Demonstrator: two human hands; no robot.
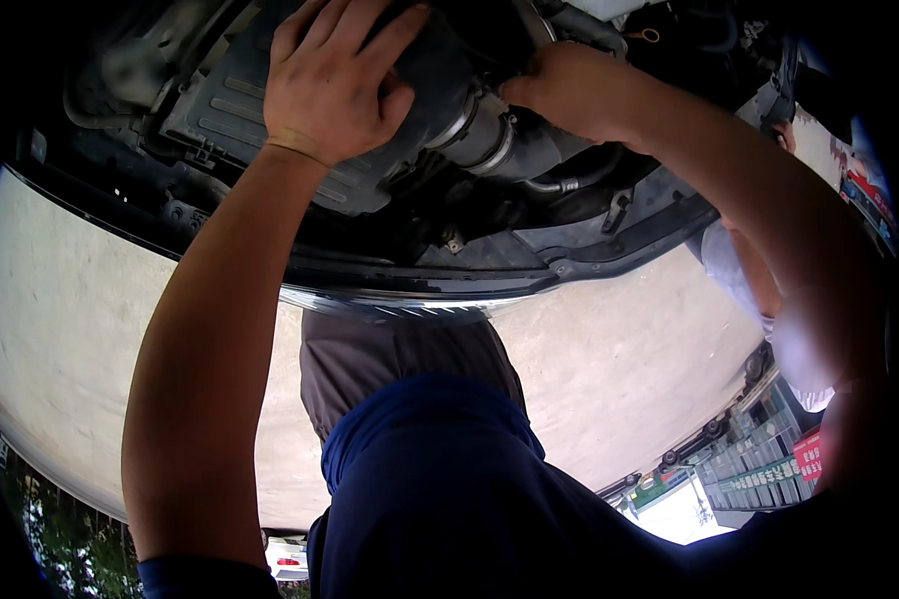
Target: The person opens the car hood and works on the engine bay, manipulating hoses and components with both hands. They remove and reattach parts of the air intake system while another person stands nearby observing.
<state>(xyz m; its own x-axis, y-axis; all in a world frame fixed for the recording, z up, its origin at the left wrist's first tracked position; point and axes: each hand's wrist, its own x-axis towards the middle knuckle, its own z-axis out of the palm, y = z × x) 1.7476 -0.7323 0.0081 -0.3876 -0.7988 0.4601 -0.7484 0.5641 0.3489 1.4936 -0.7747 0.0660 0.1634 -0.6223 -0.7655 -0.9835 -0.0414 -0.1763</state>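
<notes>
In a car's engine bay, my left hand (335, 85) lies with its fingers spread on a black plastic air filter housing (245, 115). To the right of it runs a thick intake hose (484, 135) with metal band clamps (494, 153) around it. My right hand (574, 92) is closed just above and beside this hose. Its fingertips are turned away and hidden, so what they grip cannot be made out. A thinner hose with a metal clamp (559, 185) passes below the intake hose.
The car's front edge (420, 285) curves across in front of my body. A dipstick with a yellow ring (651, 35) sits beyond my right forearm. Another person in a pale top (734, 265) stands at the right, a hand (784, 137) near the car. Pale concrete floor (619, 349) lies below.
</notes>
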